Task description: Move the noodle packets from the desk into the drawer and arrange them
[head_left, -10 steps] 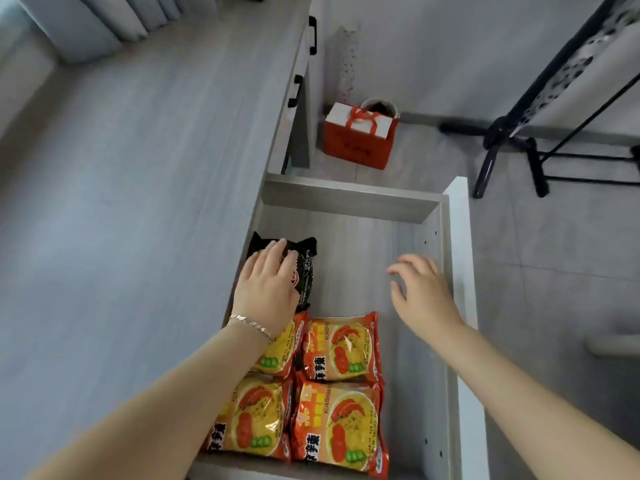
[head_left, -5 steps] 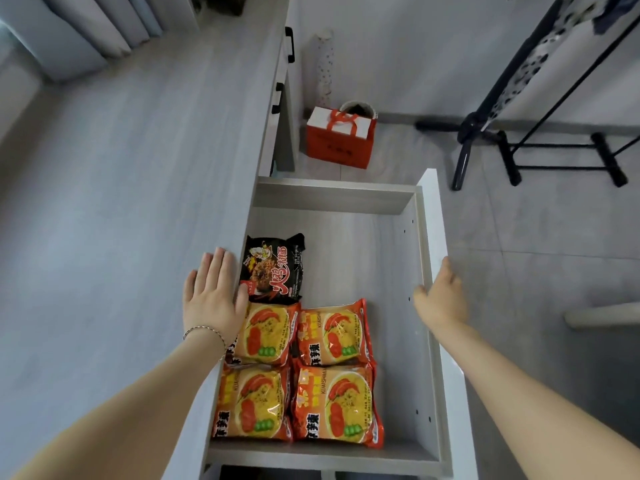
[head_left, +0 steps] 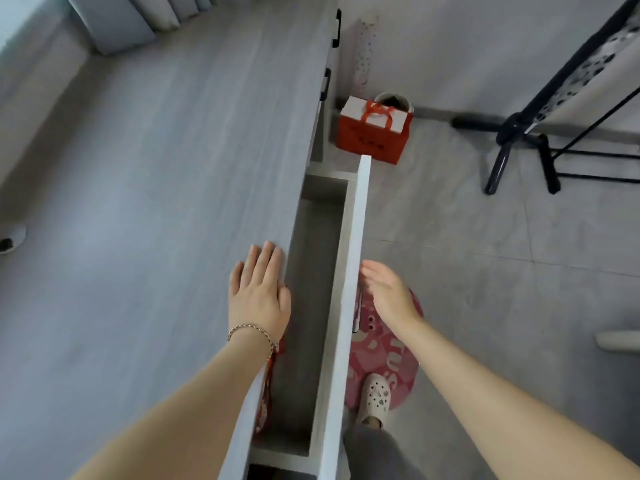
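Observation:
The drawer is pushed most of the way under the grey desk top, leaving a narrow gap. Only a thin red-orange edge of the noodle packets shows at the gap's left side, below my left wrist; the rest are hidden under the desk. My left hand lies flat, fingers together, on the desk top at its edge. My right hand is open, its palm against the outside of the drawer's white front panel. Neither hand holds anything.
A red gift bag stands on the floor beyond the drawer. A black stand with legs occupies the right floor. A pink round mat and my foot in a white clog are below the drawer front. Curtains hang at the top left.
The drawer has slid from wide open to nearly shut, hiding the packets. My left hand left the drawer and now rests on the desk. My right hand moved to the drawer front.

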